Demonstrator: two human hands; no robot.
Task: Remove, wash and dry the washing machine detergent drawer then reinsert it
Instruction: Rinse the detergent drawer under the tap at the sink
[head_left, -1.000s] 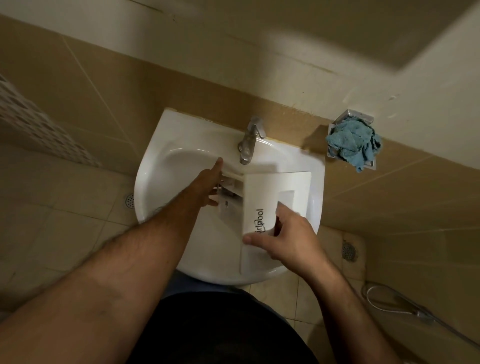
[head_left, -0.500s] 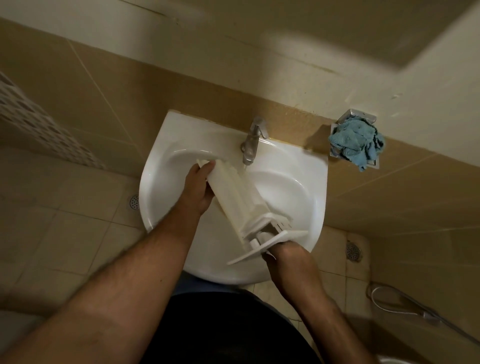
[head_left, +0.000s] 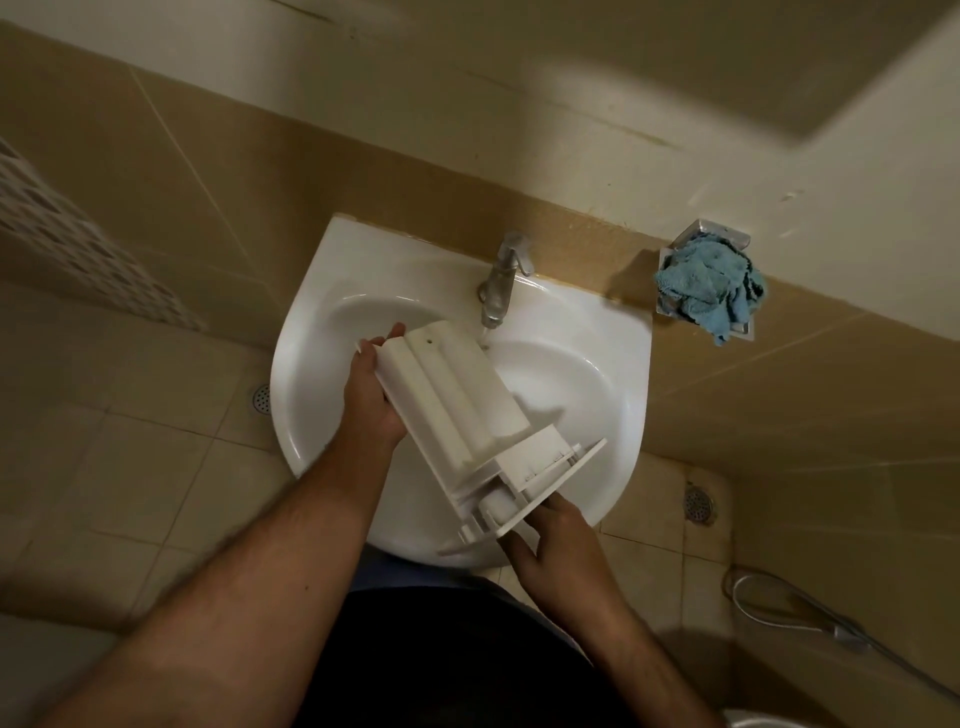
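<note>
Fingers of both hands hold the detergent drawer (head_left: 457, 400) over the sink (head_left: 587, 374).

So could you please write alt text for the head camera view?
Two hands hold a white detergent drawer upside down over a white sink, beside a running tap. The left hand grips its rear end, the right hand its front panel.

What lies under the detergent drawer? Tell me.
The white sink basin lies under the detergent drawer; the drain is covered. Left hand and right hand hold it.
</note>
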